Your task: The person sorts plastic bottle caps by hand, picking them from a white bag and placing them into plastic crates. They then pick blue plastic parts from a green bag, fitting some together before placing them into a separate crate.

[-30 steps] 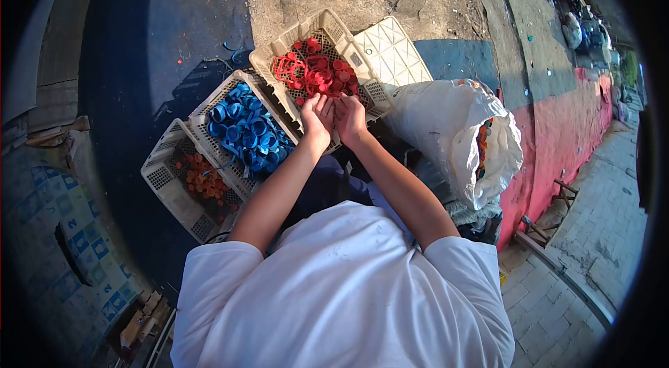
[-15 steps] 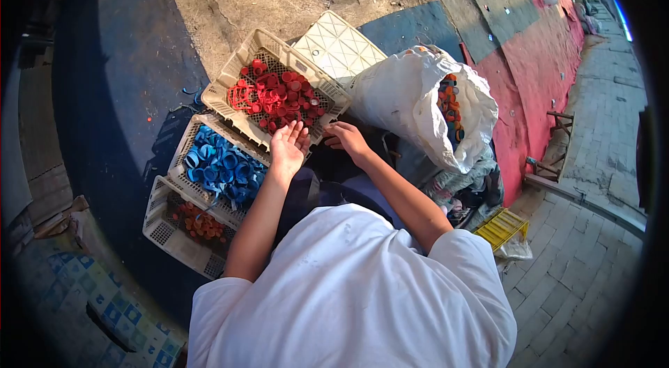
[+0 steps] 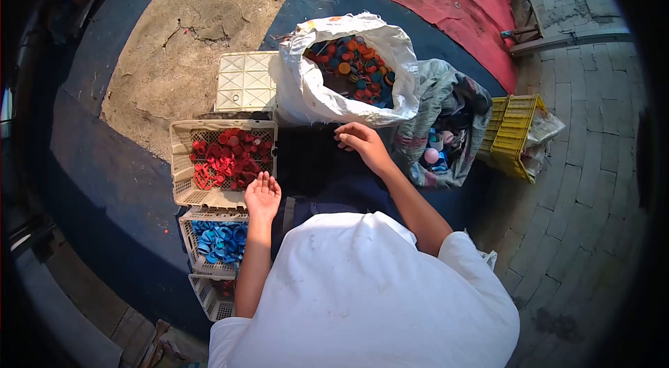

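My left hand (image 3: 263, 195) is palm up with its fingers stretched out, nothing in it. It lies at the right front corner of a cream plastic crate (image 3: 182, 193) that holds many red bottle caps (image 3: 226, 159). My right hand (image 3: 365, 146) is over my dark-clothed lap, its fingers loosely bent and apart; I see nothing in them. Just beyond it stands a white woven sack (image 3: 310, 100), its mouth wide, full of mixed caps (image 3: 359, 68) in orange, red, blue and green.
Blue caps (image 3: 221, 239) fill a second crate (image 3: 187, 235); a third crate (image 3: 203, 296) sits nearer me. An upturned cream crate (image 3: 244, 82) is behind. At right are a grey-green sack (image 3: 418, 159) with mixed items and yellow crates (image 3: 516, 127). Mats cover the ground.
The view has swung to the right, bringing the white sack's mouth into full view. My hands have moved apart, the right one towards the sack, the left staying by the red caps.
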`<state>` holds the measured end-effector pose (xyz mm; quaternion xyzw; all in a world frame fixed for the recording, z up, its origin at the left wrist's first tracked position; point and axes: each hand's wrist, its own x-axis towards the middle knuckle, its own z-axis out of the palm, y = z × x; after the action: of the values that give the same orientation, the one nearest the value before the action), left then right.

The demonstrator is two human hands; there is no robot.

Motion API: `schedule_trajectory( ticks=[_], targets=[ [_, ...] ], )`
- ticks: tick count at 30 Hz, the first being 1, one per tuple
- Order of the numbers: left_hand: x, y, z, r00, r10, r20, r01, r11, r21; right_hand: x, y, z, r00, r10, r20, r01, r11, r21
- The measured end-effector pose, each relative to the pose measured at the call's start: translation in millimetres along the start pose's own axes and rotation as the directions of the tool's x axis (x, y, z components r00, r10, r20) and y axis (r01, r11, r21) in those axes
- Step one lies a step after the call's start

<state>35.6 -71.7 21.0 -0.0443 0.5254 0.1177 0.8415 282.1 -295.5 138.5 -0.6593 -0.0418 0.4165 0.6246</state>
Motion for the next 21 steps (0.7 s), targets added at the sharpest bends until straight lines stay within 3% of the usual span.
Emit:
schedule_trajectory(
  ticks=[4,7,8,11,14,19,21],
  targets=[
    [-9,-21,61,0.996,-0.030,0.090,0.026,0.999,0.041,-7,3,-40,0.948,-0.274,-0.162,0.250,0.956,-0.152],
    [-16,-41,109,0.984,-0.027,0.174,0.011,0.996,0.091,-9,-12,-73,0.900,-0.374,-0.224,0.250,0.864,-0.437],
    [-16,-48,125,0.978,-0.025,0.207,0.002,0.994,0.108,-5,-12,-83,0.885,-0.396,-0.245,0.272,0.866,-0.419],
    [-20,-69,163,0.944,-0.030,0.328,0.004,0.997,0.078,7,-18,-107,0.885,-0.385,-0.262,0.274,0.886,-0.375],
    [-13,-84,179,0.898,0.028,0.440,-0.026,1.000,-0.011,28,-29,-118,0.845,-0.467,-0.260,0.362,0.858,-0.365],
    [-23,-122,206,0.814,0.076,0.575,-0.037,0.996,-0.079,91,-32,-129,0.920,-0.367,-0.140,0.299,0.885,-0.356],
    [-34,-137,220,0.787,0.064,0.614,-0.046,0.998,-0.045,131,-14,-129,0.883,-0.455,-0.117,0.301,0.738,-0.605]
  ],
)
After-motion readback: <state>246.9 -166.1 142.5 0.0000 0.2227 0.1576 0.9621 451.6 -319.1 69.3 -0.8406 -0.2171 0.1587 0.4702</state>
